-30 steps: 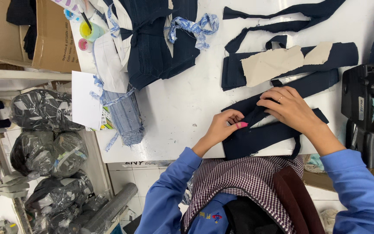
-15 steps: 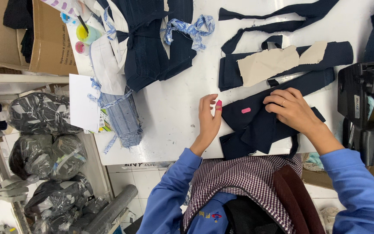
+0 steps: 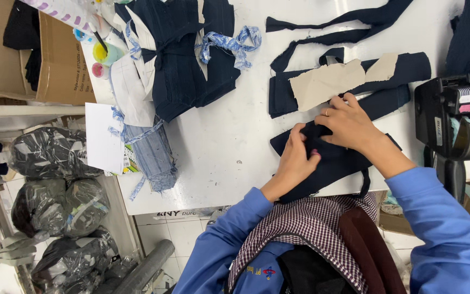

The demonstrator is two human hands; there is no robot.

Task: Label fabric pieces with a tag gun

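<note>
Both my hands rest on a pile of dark navy fabric pieces [image 3: 333,163] at the near edge of the white table [image 3: 229,136]. My left hand [image 3: 295,160] pinches the top piece at its left end with fingers curled. Pressing down just to the right, my right hand [image 3: 349,128] grips the same navy piece; a ring shows on one finger. Beyond them lie more navy strips [image 3: 398,71] with beige paper patterns [image 3: 327,81] on top.
A black label gun [image 3: 452,120] stands at the table's right edge. A tied bundle of navy cloth [image 3: 186,60], a rolled light blue bundle [image 3: 150,152], white paper [image 3: 101,136] and small paint pots [image 3: 107,54] lie left. A cardboard box [image 3: 28,54] and plastic-wrapped bags [image 3: 50,201] sit below.
My left hand, which held a small pink-tipped item up off the cloth half a second ago, has come back onto the navy pile beside my right hand. The pink tag is hidden.
</note>
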